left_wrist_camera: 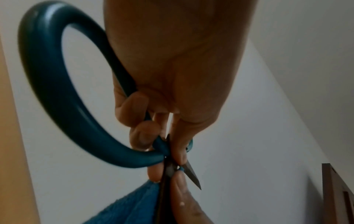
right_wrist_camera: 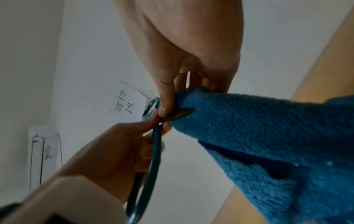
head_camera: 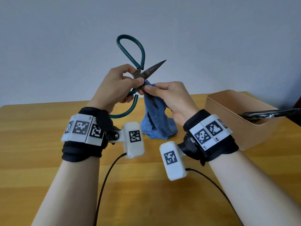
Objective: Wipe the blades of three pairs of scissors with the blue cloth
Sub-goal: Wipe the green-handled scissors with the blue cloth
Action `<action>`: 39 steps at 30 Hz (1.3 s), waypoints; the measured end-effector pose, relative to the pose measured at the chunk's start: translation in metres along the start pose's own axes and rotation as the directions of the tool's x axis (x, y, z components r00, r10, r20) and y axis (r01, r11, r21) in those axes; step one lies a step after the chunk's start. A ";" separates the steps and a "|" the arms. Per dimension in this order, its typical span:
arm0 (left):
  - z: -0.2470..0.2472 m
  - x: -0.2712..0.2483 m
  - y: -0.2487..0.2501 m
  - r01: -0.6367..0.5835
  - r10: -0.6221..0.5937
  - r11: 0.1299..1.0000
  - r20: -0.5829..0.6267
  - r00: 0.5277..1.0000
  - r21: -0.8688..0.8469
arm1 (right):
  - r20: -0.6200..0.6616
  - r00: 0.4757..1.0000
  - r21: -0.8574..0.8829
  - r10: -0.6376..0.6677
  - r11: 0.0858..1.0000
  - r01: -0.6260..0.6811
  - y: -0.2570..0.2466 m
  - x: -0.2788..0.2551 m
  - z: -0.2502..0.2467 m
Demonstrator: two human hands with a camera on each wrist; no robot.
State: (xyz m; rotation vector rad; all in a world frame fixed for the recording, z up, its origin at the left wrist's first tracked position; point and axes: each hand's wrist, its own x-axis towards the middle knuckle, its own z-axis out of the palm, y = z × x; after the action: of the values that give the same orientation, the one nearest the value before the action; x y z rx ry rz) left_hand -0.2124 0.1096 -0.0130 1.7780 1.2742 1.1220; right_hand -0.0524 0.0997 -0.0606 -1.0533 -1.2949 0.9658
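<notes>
Green-handled scissors (head_camera: pixel 130 51) with dark, spread blades are held up above the table. My left hand (head_camera: pixel 117 85) grips them at the pivot and lower handle (left_wrist_camera: pixel 63 115). One blade (head_camera: pixel 154 66) points up and right, bare. The other blade (head_camera: pixel 150 98) points down into the blue cloth (head_camera: pixel 156 121). My right hand (head_camera: pixel 169 95) pinches the blue cloth (right_wrist_camera: pixel 258 128) round that lower blade near the pivot; the cloth's tail hangs to the table. A sliver of blade (right_wrist_camera: pixel 180 116) shows at the cloth's fold, and the blades (left_wrist_camera: pixel 191 174) show in the left wrist view too.
A tan open box (head_camera: pixel 228 101) stands at the right on the wooden table (head_camera: pixel 40 144), with a dark pair of scissors (head_camera: pixel 267 114) lying across its rim. Two black cables (head_camera: pixel 105 180) trail from the wrist cameras toward me. A plain wall lies behind.
</notes>
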 end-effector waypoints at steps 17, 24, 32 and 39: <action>-0.034 0.007 -0.028 0.029 -0.056 0.995 -0.308 0.950 -0.093 | 0.193 0.962 -0.158 0.193 0.974 -0.163 -0.009 0.006 -0.020; -0.031 0.008 -0.025 0.071 -0.089 0.993 -0.202 0.975 -0.096 | 0.017 0.986 -0.495 0.167 0.858 -0.136 0.005 0.011 -0.022; -0.024 0.004 -0.020 0.093 -0.082 0.986 0.082 0.993 -0.137 | -0.035 0.995 -0.303 -0.095 0.950 0.080 -0.002 0.009 -0.022; -0.015 0.003 -0.009 0.235 -0.158 0.956 0.367 0.917 -0.177 | 0.047 0.972 -0.268 -0.228 0.935 0.232 -0.004 0.006 -0.017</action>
State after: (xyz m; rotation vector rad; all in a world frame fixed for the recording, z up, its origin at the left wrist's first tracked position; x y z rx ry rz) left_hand -0.2294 0.1154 -0.0140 1.5593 1.0442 0.7571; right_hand -0.0350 0.1035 -0.0546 -1.0724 -1.5570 0.6310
